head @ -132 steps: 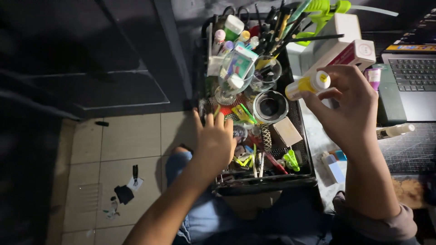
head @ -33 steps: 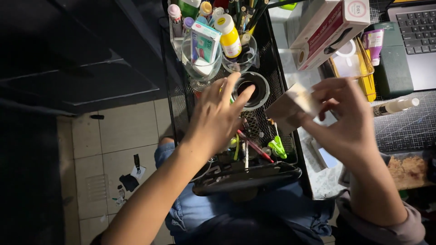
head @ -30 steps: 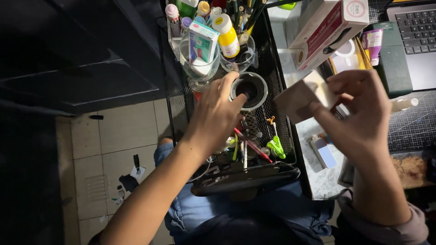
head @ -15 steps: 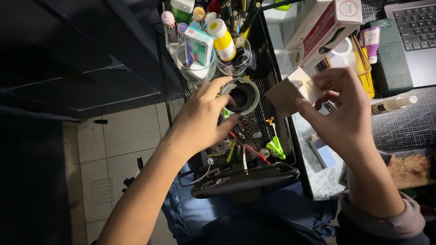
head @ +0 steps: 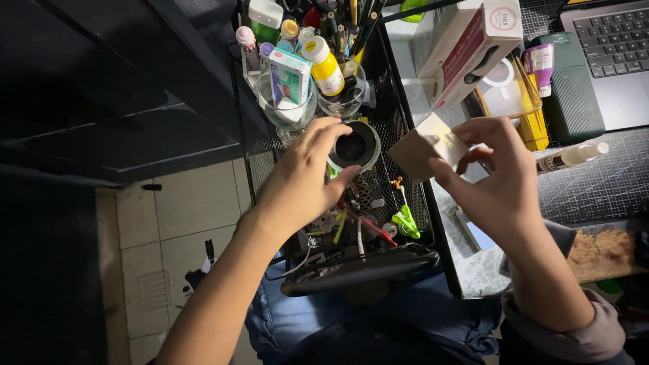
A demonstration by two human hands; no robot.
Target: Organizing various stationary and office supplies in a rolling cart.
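Left hand (head: 304,179) is gripping the round dark cup (head: 355,145) by its rim, fingers curled around it, inside the black mesh basket (head: 399,128). Right hand (head: 497,179) is pinching a small beige box (head: 426,145) just above the counter (head: 473,263) edge, beside the basket.

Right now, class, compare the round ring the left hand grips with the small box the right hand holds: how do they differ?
1. Shape: the round ring is circular with a dark hollow centre; the small box is flat-sided with square corners.
2. Colour: the ring is grey; the box is tan with a white face.
3. Place: the left hand holds the ring over the mesh basket; the right hand holds the box beside it, above the basket's edge.
Shared: each is pinched by fingertips, off any surface.
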